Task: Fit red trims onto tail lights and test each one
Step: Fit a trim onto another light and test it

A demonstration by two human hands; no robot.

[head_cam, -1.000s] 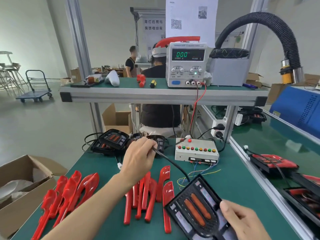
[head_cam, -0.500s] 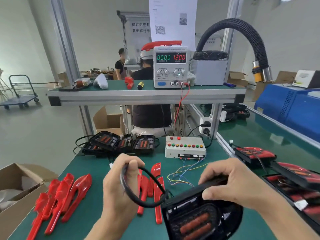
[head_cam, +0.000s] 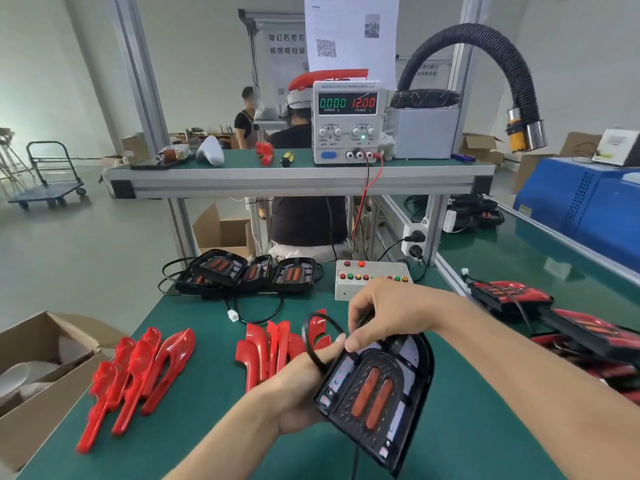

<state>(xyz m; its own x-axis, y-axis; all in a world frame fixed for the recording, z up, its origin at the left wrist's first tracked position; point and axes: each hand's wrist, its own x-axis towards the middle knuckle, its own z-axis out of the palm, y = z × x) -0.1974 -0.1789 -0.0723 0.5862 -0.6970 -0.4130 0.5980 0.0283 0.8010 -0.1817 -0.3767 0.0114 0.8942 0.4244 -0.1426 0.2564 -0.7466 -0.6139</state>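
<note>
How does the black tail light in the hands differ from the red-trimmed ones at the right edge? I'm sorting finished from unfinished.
The black tail light housing with two orange lenses has no red trim; the red-trimmed tail lights already wear theirs.
The bare one is held above the green bench by the left hand and right hand; the trimmed ones lie stacked on the bench.
Both have black housings and black cables.

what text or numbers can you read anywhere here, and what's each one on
"0.000" in green digits: power supply display.
"12.00" in red digits: same display.
Small labels under the digits and knobs: too small to read.
Chinese characters on the rear sign: too blurred to read reliably.
Hanging sheet: QR code, print unreadable.
</note>
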